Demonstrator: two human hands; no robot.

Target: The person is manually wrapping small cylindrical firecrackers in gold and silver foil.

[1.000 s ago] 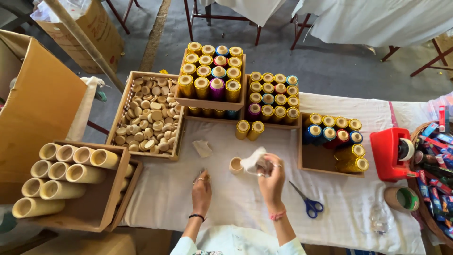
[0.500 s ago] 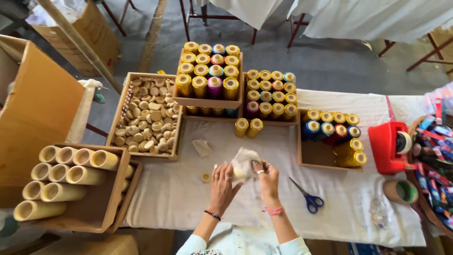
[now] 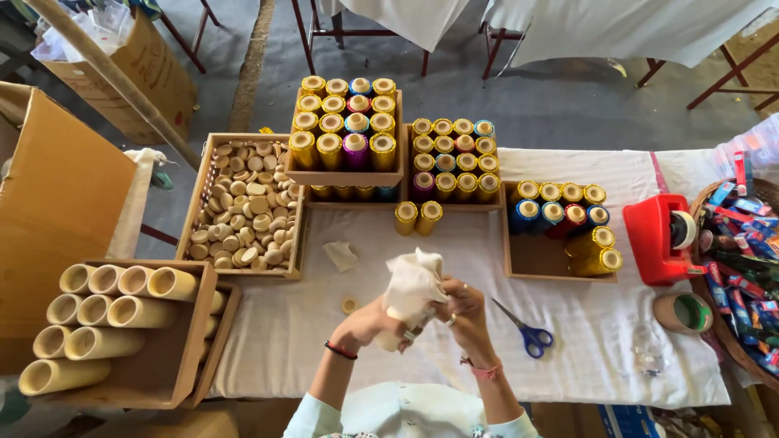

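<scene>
Both hands meet over the near middle of the white-covered table (image 3: 568, 349). My left hand (image 3: 367, 323) holds the lower end of a pale cardboard tube (image 3: 393, 334), mostly hidden under a cream cloth (image 3: 412, 280). My right hand (image 3: 464, 312) grips that cloth around the tube's top. A small round wooden cap (image 3: 349, 306) lies on the table just left of my left hand. A crumpled scrap of cream cloth (image 3: 341, 255) lies a little farther away.
A wooden tray of round caps (image 3: 245, 207) stands far left, a box of bare tubes (image 3: 114, 312) near left. Boxes of gold-wrapped tubes (image 3: 345, 130) fill the back and right (image 3: 568, 223). Blue scissors (image 3: 527, 331), a red tape dispenser (image 3: 661, 238) and a tape roll (image 3: 683, 312) lie right.
My left hand has come off the table and joined my right hand on the tube. The cloth now stands bunched over the tube's top. The small cap stays on the table.
</scene>
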